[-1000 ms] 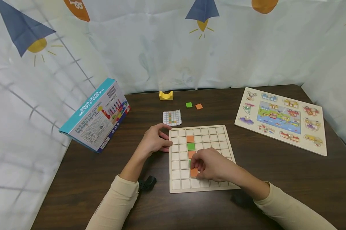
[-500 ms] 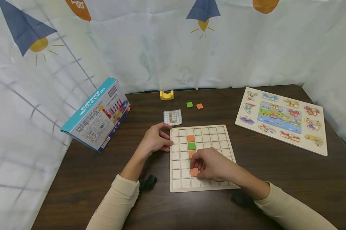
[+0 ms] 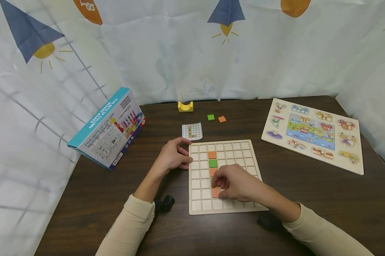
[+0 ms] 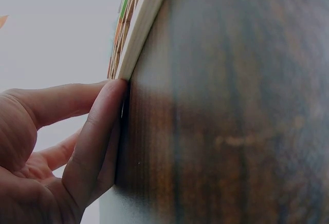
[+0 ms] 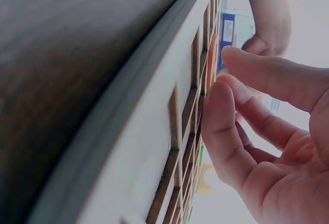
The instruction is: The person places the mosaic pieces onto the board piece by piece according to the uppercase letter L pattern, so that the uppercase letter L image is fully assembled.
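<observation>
A square wooden grid board (image 3: 238, 154) lies on the table, with orange and green tiles down one column. My left hand (image 3: 171, 155) holds its left edge; in the left wrist view the fingertips meet at the board's rim (image 4: 140, 34). My right hand (image 3: 238, 183) is over the lower part of the column, fingers bent and thumb apart from them. Its fingertips touch a green tile (image 3: 213, 181), mostly hidden beneath them. The thumb is beside the lowest orange tile (image 3: 215, 193). Above sit an orange tile (image 3: 213, 172), a green tile (image 3: 213, 163) and the top orange tile (image 3: 212, 155).
Behind the board lie a small printed pattern card (image 3: 192, 131), a loose green tile (image 3: 210, 117) and a loose orange tile (image 3: 222, 119). A yellow curved block (image 3: 185, 107) stands farther back. At left is a toy box (image 3: 110, 128), at right a picture puzzle (image 3: 312, 135).
</observation>
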A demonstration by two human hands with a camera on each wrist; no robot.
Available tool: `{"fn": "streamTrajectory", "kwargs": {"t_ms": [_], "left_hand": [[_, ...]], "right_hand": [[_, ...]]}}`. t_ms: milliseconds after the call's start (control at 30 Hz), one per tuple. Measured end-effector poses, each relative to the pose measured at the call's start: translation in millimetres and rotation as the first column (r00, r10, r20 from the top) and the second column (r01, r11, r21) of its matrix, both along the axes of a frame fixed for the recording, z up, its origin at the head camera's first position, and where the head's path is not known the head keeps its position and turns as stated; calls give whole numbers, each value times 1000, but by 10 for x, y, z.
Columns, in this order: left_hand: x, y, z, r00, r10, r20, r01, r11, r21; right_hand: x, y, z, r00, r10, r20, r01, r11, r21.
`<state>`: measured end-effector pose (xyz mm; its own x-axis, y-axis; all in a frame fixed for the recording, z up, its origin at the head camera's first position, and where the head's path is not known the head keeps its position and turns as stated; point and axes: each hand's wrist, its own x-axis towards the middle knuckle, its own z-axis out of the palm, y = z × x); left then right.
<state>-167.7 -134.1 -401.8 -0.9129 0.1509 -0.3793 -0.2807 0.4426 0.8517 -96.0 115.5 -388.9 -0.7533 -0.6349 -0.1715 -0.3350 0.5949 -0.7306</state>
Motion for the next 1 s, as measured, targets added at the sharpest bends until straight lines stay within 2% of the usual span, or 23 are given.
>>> {"fn": "streamTrajectory", "kwargs": {"t_ms": [433,633,1000], "left_hand": [[10,-1,7,1000,-3,-4,3,1000,-2],[18,0,7,1000,1,1,-1,1000,-1],[17,-1,-6,1000,1,-1,-1,1000,-8]], "right_hand": [[-66,70,7,1000,-28,-6,28,999,-25],[-121,99,28,998,-67,17,67,998,2],[-316,255,116,995,-100,-8,100,995,2]]}}
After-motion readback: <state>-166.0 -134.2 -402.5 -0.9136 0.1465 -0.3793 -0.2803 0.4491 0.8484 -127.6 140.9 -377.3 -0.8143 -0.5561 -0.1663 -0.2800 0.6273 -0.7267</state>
